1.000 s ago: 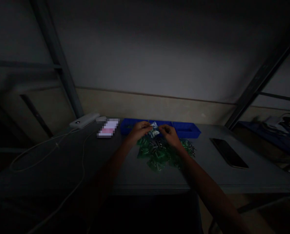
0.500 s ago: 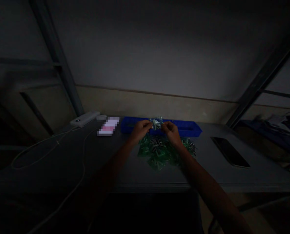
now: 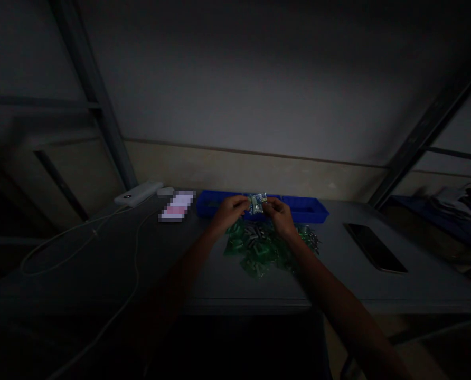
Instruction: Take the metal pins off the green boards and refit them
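Note:
Between my two hands is a small clear plastic bag (image 3: pixel 257 203), shiny, with what look like small metal parts inside. My left hand (image 3: pixel 231 212) pinches its left edge, and my right hand (image 3: pixel 279 214) pinches the right one. Both hands are raised in front of the blue plastic bins (image 3: pixel 307 210). Below them on the table lies a heap of greenish plastic bags (image 3: pixel 256 250) with loose metal pieces (image 3: pixel 255 232) among them. The dim light hides the exact kind of the parts.
A dark phone (image 3: pixel 375 247) lies on the table (image 3: pixel 172 264) at the right. At the left are a lit phone (image 3: pixel 177 206), a white box-like device (image 3: pixel 139 193) and a pale cable (image 3: pixel 135 264). A wall (image 3: pixel 227 162) stands behind the bins.
The small bag has tilted and sunk slightly between my hands, its shiny face turned more toward me. Both hands keep hold of it in nearly the same place.

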Motion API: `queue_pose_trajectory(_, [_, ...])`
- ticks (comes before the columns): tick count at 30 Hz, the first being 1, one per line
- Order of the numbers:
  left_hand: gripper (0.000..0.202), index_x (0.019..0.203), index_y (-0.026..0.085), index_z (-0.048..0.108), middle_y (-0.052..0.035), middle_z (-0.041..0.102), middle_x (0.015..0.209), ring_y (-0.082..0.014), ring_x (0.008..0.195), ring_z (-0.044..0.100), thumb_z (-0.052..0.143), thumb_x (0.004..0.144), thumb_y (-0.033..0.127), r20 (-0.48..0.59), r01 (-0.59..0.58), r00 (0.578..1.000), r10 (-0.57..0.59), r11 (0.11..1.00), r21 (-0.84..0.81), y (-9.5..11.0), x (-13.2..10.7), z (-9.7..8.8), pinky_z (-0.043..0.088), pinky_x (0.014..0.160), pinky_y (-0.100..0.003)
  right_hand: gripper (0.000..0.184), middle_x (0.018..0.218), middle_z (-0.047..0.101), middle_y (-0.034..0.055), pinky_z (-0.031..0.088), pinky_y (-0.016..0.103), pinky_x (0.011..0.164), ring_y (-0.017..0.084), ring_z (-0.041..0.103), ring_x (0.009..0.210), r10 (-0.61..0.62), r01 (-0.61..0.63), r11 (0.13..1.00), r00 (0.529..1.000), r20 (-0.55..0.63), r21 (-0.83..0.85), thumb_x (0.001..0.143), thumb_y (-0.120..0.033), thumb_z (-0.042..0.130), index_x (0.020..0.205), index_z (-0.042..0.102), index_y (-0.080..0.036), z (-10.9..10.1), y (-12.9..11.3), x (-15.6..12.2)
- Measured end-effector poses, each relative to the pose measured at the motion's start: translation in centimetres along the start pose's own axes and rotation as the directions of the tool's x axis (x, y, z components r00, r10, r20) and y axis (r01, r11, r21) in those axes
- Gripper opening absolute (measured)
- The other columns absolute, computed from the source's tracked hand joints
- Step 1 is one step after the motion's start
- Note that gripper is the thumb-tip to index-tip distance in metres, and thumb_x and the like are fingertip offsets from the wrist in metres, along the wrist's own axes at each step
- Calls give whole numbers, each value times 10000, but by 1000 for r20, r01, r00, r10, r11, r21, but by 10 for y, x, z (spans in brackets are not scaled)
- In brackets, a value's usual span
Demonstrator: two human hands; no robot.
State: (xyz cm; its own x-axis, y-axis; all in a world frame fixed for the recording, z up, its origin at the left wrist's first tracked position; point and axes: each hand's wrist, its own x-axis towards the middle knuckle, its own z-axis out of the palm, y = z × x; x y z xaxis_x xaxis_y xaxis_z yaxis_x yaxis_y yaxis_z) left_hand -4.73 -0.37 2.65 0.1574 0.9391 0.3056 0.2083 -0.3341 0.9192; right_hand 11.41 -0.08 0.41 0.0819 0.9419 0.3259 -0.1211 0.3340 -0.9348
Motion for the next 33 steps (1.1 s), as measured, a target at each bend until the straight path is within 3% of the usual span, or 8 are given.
queue_pose_trajectory(4, [222, 729, 147, 659, -37, 664, 694, -150, 632, 591, 541, 769, 331, 79, -100, 993, 92, 989, 110, -3, 2, -1, 434, 576, -246, 273, 544, 504, -44, 338, 239, 512, 95, 427, 508, -21, 20, 1000, 998, -60, -17, 586, -404, 673, 693, 593, -166, -1, 0, 0])
queue_pose_trajectory(7, [193, 838, 145, 667, -54, 691, 790, -172, 748, 623, 622, 714, 285, 109, -177, 980, 164, 977, 123, -4, 1, 1, 464, 683, -268, 279, 529, 490, -47, 347, 242, 510, 99, 430, 503, -42, 41, 999, 997, -61, -25, 601, -426, 669, 680, 569, -177, -3, 0, 1])
queue_pose_trajectory(11, [286, 959, 133, 650, -76, 697, 871, -195, 814, 634, 645, 700, 254, 85, -195, 979, 187, 976, 95, -4, -1, 7, 474, 737, -295, 272, 551, 523, -42, 366, 240, 507, 105, 458, 506, 0, 0, 1000, 1000, 9, 31, 599, -419, 678, 697, 570, -189, -3, -2, 1])
queue_pose_trajectory(15, [281, 964, 137, 648, -78, 691, 943, -205, 879, 626, 631, 720, 278, 59, -207, 976, 208, 978, -28, -2, -4, 13, 472, 767, -300, 269, 586, 555, -49, 371, 229, 490, 104, 474, 512, 41, -51, 991, 996, 81, 126, 585, -384, 703, 761, 612, -202, 0, -6, -2])
queue_pose_trajectory(23, [331, 971, 144, 628, -33, 675, 790, -111, 575, 561, 636, 704, 340, -23, -73, 997, 69, 959, -273, -2, -6, 22, 429, 539, -220, 254, 590, 565, -36, 343, 213, 450, 82, 470, 477, 107, -123, 979, 989, 100, 162, 582, -396, 723, 642, 613, -175, 0, -11, -5])
queue_pose_trajectory(33, [256, 774, 161, 563, 23, 567, 566, -87, 431, 484, 624, 709, 401, 6, -24, 1000, 24, 992, -123, -3, -8, 19, 333, 400, -202, 293, 569, 545, -37, 380, 227, 467, 106, 468, 503, 43, -50, 994, 997, 65, 102, 573, -439, 699, 701, 594, -198, 4, -5, -6])
